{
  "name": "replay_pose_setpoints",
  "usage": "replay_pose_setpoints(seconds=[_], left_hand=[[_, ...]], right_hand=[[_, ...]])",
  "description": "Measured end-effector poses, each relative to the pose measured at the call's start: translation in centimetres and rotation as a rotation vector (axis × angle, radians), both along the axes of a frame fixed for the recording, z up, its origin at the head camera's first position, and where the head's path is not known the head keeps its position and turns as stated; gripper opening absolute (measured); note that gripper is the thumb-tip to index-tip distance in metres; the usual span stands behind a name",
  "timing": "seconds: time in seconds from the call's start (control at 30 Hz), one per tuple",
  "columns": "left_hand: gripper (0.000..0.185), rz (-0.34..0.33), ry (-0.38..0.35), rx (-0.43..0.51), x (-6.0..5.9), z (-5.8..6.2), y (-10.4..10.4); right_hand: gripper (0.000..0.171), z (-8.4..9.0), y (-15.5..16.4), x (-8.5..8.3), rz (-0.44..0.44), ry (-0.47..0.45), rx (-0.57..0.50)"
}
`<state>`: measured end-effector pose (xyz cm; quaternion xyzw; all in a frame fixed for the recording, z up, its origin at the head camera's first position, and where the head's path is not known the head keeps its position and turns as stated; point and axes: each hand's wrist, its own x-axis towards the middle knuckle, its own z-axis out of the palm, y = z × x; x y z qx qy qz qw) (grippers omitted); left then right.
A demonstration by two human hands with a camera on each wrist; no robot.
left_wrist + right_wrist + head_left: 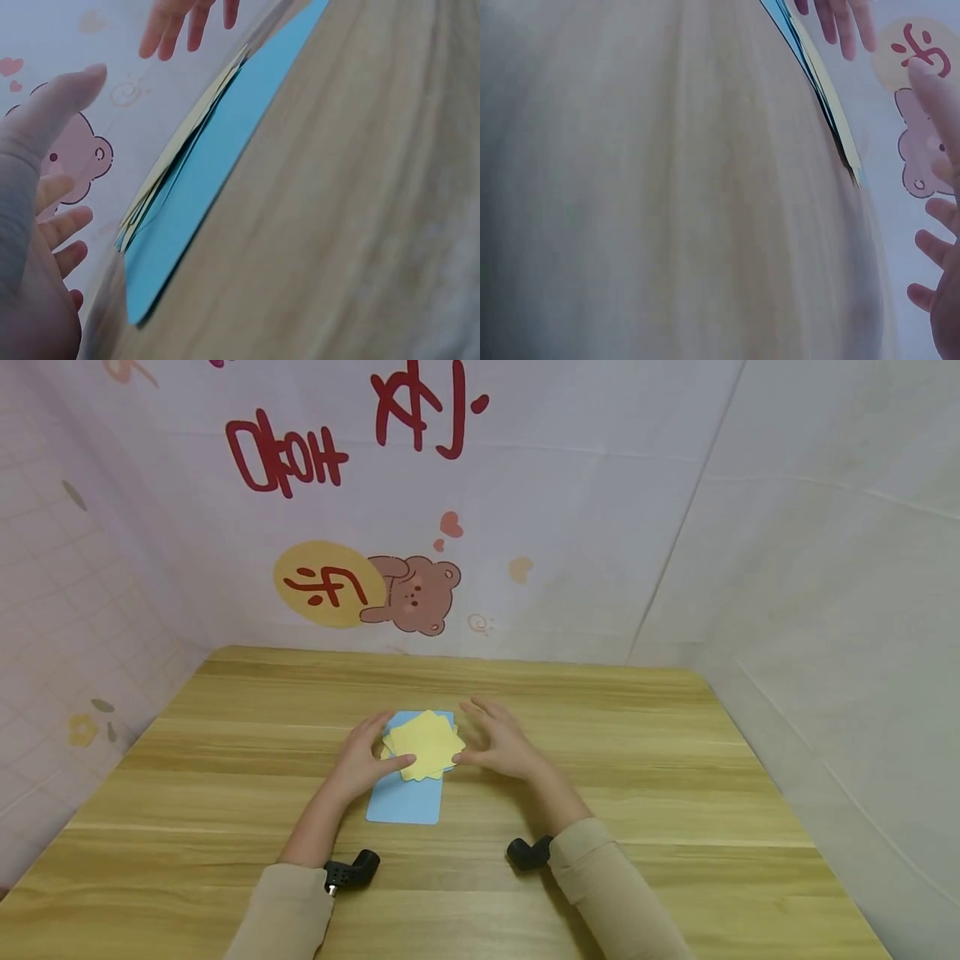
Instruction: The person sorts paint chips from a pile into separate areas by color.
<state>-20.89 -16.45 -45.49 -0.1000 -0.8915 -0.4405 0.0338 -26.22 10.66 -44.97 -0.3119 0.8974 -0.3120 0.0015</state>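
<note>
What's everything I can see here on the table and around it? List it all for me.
yellow paper sheets: a small fanned stack, count unclear, yellow, lying on the far end of the blue sheet
blue sheet: one, light blue, flat at the table's middle
wooden table: one, light wood grain
backdrop: pale cloth with red lettering behind the table
bear picture: one, brown, on the backdrop
wrist cameras: two, black, one on each wrist
sleeves: two, beige
left hand: fingers relaxed, thumb at the stack's left edge
right hand: fingers spread, at the stack's right edge
</note>
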Motion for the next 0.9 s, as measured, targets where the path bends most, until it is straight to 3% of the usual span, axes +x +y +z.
replay_pose_setpoints(seconds=[0.27,0.6,0.9], left_hand=[[0.091,-0.003,-0.002,-0.058,-0.2,-0.7,0.0],[0.093,-0.020,-0.005,-0.128,-0.2,-0.7,0.3],[0.098,-0.036,0.058,-0.202,-0.5,-1.5,0.4]], right_hand=[[0.097,-0.7,-1.4,-0.6,0.032,-0.029,0.050],[0.098,-1.1,-2.6,-1.1,0.033,-0.063,0.123],[0.099,-1.5,-3.1,-1.4,0.048,-0.071,0.171]])
